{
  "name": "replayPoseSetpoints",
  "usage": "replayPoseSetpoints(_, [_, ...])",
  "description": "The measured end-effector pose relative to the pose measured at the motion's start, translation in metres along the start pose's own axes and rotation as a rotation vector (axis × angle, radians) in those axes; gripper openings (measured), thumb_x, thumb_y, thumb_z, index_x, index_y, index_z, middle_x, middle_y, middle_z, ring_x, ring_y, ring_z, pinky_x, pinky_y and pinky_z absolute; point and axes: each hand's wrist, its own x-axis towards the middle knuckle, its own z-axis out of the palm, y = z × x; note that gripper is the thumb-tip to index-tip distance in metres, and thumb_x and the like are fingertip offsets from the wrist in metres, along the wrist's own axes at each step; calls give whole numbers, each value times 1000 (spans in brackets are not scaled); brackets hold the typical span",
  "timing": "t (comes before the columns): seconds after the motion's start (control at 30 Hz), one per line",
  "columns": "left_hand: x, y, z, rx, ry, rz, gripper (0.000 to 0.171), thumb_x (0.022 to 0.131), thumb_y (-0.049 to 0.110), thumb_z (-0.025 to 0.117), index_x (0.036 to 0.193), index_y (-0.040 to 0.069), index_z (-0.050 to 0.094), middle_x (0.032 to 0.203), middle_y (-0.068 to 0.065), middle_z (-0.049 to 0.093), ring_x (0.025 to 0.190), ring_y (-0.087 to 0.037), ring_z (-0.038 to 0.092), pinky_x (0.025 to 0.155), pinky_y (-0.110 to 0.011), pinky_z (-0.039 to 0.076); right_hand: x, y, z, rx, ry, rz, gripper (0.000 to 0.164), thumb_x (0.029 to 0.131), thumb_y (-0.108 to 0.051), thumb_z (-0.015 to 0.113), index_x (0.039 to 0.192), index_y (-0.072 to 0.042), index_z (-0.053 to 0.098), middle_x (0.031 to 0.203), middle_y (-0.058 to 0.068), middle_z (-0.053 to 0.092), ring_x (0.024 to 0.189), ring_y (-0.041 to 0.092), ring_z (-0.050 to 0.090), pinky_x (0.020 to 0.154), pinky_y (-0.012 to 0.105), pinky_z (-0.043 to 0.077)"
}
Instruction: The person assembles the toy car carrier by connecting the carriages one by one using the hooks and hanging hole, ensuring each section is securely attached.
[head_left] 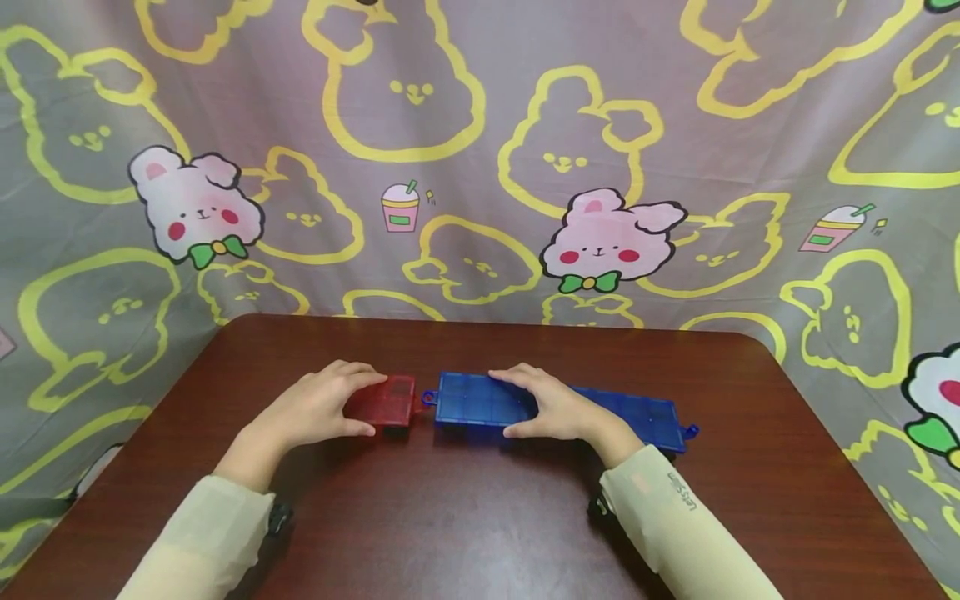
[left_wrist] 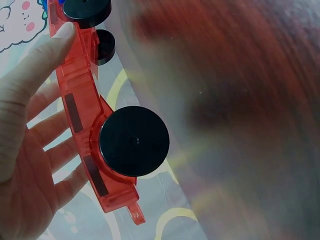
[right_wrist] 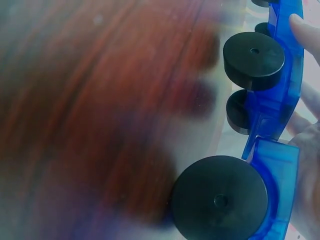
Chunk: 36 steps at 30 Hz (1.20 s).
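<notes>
My left hand [head_left: 311,404] holds a translucent red toy car base [head_left: 393,396] by its long sides, thumb on the near side. In the left wrist view its black wheels [left_wrist: 134,141] and a small red tab [left_wrist: 136,214] show. My right hand [head_left: 558,408] grips a translucent blue toy car base [head_left: 472,400] in the same way. A second blue base [head_left: 648,421] extends to the right behind the wrist. Between the red and blue bases, a blue ring [head_left: 429,397] meets the red end; whether they are hooked together I cannot tell.
All the bases stand on a dark brown table [head_left: 480,517] with rounded far corners. A grey curtain [head_left: 465,100] with rabbit drawings hangs right behind its far edge. A blue hook [head_left: 692,432] sticks out at the far right end.
</notes>
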Motion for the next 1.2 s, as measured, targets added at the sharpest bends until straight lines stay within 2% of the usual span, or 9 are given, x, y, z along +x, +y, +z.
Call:
replayPoseSetpoints(0.2, [-1,0,0,-4,-1,-25,77,70,43,88,136,14,61,135,-12,60,122,-32,54,90,-58,52,0,0,1,4,-10,10,83,81,-36,81,152,-20,41,147,7,46,135,29,44,111,58,40])
replayPoseSetpoints(0.6, [-2,2,1,-19,16,-11,76,70,43,88,136,14,61,134,-12,60,121,-32,55,90,-59,52,0,-2,2,-4,-22,12,82,81,-33,82,152,-20,42,146,8,47,135,29,43,111,57,39])
replayPoseSetpoints(0.87, [-2,-2,5,-71,-33,-38,77,70,43,88,137,14,60,135,-11,59,121,-31,55,91,-53,55,1,-1,3,-20,-40,-7,82,81,-35,81,152,-19,42,146,8,47,135,29,43,111,57,39])
replayPoseSetpoints(1.2, [-1,-8,12,-69,-48,-13,76,71,43,87,136,13,61,135,-12,60,122,-32,57,95,-54,53,3,-2,2,-29,-56,-17,78,82,-35,81,150,-18,45,146,10,47,135,30,44,112,57,39])
